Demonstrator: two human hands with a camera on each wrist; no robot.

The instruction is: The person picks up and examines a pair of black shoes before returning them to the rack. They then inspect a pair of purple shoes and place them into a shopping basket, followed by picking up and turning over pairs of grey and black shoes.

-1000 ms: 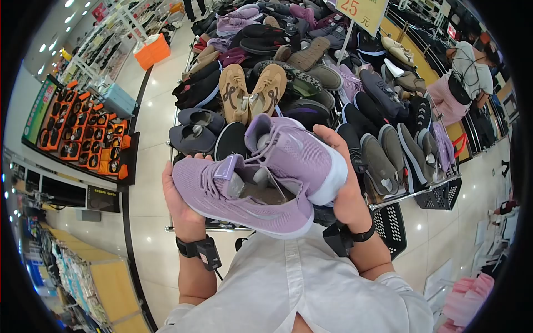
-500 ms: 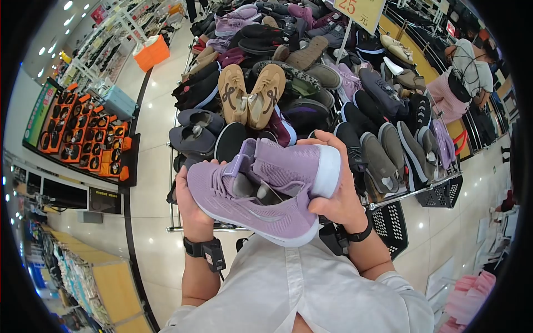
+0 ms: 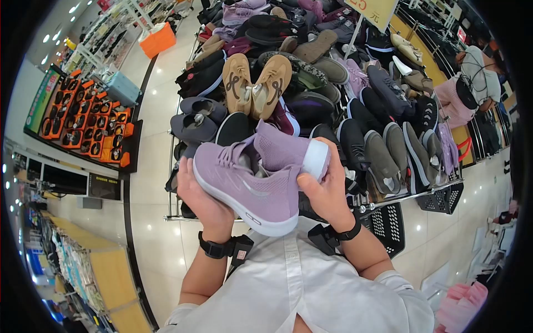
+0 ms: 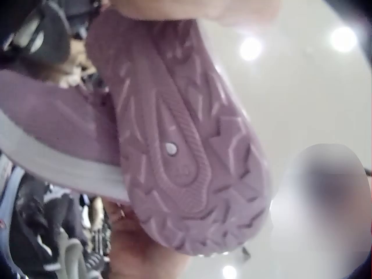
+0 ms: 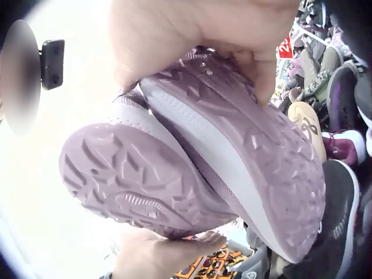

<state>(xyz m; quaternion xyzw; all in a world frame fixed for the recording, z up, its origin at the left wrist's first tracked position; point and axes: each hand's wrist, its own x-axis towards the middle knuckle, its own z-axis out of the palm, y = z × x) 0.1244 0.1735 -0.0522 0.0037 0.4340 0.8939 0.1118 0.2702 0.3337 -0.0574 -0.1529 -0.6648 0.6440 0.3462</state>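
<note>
A pair of light purple sneakers with white midsoles is held up in front of the body in the head view. My left hand [image 3: 206, 194] holds the nearer laced sneaker [image 3: 250, 186] by its forefoot, its fingers partly hidden behind the shoe. My right hand [image 3: 328, 191] grips the farther sneaker [image 3: 280, 147] round the heel, thumb on the near side. In the left wrist view, a patterned purple outsole [image 4: 192, 145] faces the camera. The right wrist view shows both soles side by side, with my right fingers [image 5: 264, 75] wrapped over the upper one.
Beyond the hands stands a metal-railed rack [image 3: 413, 194] heaped with shoes, including a tan pair [image 3: 251, 86]. A yellow price sign [image 3: 372, 12] rises from the pile. Black perforated baskets [image 3: 386, 227] are low at right. Another person [image 3: 466, 89] is at the far right; a display of orange boxes [image 3: 91, 130] stands left.
Both sneakers have turned and drawn closer together, so the nearer one's side and sole edge show more. My left hand has moved right and its wrist has rotated; the right hand still grips the heel.
</note>
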